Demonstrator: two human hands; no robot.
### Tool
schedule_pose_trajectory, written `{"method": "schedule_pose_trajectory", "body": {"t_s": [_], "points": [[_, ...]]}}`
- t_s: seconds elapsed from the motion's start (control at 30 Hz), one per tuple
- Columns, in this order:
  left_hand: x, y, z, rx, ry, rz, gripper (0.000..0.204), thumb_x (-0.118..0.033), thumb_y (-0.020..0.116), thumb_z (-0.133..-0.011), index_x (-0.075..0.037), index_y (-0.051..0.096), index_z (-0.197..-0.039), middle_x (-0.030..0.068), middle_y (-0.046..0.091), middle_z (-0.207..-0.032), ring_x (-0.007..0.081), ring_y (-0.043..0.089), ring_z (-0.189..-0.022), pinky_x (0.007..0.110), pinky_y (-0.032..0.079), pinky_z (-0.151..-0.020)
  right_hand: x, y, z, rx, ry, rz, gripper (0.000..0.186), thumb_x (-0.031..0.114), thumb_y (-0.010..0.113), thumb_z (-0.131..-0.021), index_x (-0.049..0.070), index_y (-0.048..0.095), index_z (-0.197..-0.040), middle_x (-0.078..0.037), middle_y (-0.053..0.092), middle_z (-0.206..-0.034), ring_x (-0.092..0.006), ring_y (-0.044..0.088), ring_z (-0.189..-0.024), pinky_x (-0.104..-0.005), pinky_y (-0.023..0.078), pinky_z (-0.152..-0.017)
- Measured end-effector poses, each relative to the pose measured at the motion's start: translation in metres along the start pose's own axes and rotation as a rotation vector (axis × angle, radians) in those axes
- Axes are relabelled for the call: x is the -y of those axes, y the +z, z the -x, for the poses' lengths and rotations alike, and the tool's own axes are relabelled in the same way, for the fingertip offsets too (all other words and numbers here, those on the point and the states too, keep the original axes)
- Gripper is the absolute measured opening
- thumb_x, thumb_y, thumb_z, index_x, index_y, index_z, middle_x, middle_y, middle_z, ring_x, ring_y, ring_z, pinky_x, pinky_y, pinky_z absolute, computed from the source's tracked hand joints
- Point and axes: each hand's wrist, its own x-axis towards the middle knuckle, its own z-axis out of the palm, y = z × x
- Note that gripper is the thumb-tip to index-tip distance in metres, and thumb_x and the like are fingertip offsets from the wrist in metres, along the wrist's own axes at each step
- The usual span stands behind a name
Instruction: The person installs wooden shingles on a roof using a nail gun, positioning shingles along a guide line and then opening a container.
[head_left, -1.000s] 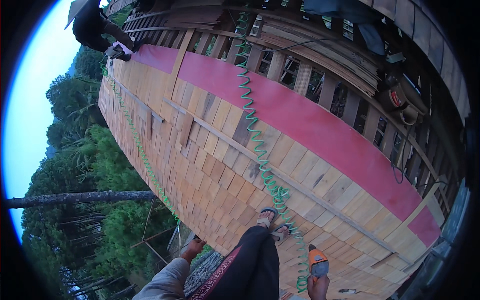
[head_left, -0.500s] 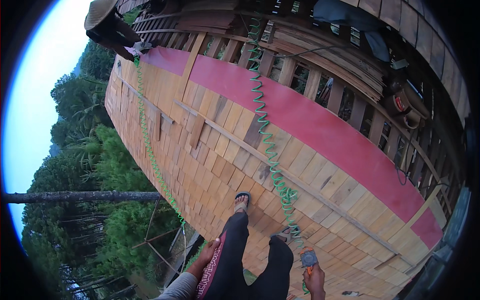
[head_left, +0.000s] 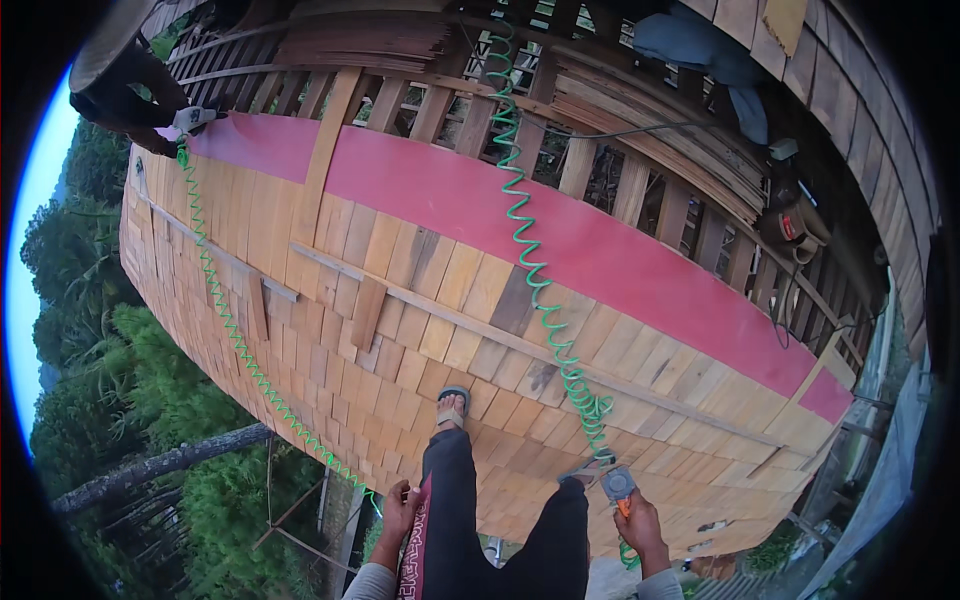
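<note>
My right hand [head_left: 640, 525] grips an orange-and-grey nail gun [head_left: 619, 488], held up beside my right leg. A green coiled air hose [head_left: 570, 365] runs down the shingles to the gun and shows again below it. Beside my left thigh hangs my left hand [head_left: 402, 508], its fingers curled in; whatever they may hold is too small to make out. Under my sandalled feet slopes a roof of overlapping wooden shingles [head_left: 420, 370]. Across its upper part lies a strip of red sheet [head_left: 560, 240].
A co-worker in a woven hat [head_left: 105, 45] bends at the upper left by a second green hose [head_left: 225, 310]. Thin battens [head_left: 470, 318] cross the shingles. Stacked boards [head_left: 650, 130] and a bucket-like container [head_left: 795, 222] lie on the open slats above. Trees drop away beyond the left edge.
My view has shifted, so the roof and the co-worker sit further left. My right hand has raised the nail gun slightly; the left hand has moved a little away from the thigh.
</note>
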Motion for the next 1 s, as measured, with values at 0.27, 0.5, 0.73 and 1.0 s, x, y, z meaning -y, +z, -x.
{"method": "schedule_pose_trajectory", "body": {"t_s": [0.27,0.5,0.73,1.0], "points": [[0.012,-0.093,-0.137,0.032,-0.051,0.219,0.058,-0.041,0.069,-0.097,0.008,0.061,-0.127,0.0132,0.068,-0.111,0.0216,0.062,-0.105,0.035,0.050,-0.094,0.165,0.049,-0.002,-0.006,-0.080,-0.194,0.069,0.018,0.075,-0.084,0.005,0.048,-0.147,-0.022,0.058,-0.137,-0.0421,0.061,-0.122,-0.0477,0.053,-0.102],[-0.079,-0.128,-0.234,-0.027,-0.008,0.427,0.050,-0.040,0.069,-0.099,0.000,0.061,-0.128,0.0031,0.064,-0.105,0.0099,0.058,-0.094,0.027,0.047,-0.079,0.212,0.103,-0.029,0.043,-0.015,-0.140,0.074,0.019,0.073,-0.085,0.013,0.042,-0.152,-0.017,0.043,-0.151,-0.0437,0.065,-0.115,-0.0517,0.057,-0.094],[-0.109,-0.147,-0.383,0.011,0.017,0.572,0.046,-0.043,0.068,-0.099,-0.003,0.062,-0.122,0.0052,0.067,-0.108,0.0127,0.064,-0.095,0.028,0.051,-0.079,0.257,0.165,-0.041,0.087,0.010,-0.118,0.076,0.014,0.073,-0.085,0.011,0.039,-0.153,-0.014,0.038,-0.154,-0.0433,0.067,-0.109,-0.0505,0.058,-0.090],[-0.108,-0.119,-0.580,0.037,-0.183,0.982,0.033,-0.033,0.066,-0.102,-0.014,0.045,-0.087,-0.0060,0.035,-0.065,0.0071,0.036,-0.053,0.024,0.027,-0.044,0.313,0.268,-0.051,0.066,0.055,-0.026,0.077,0.011,0.073,-0.083,0.006,0.039,-0.152,-0.016,0.042,-0.153,-0.0417,0.064,-0.117,-0.0497,0.058,-0.092]]}}
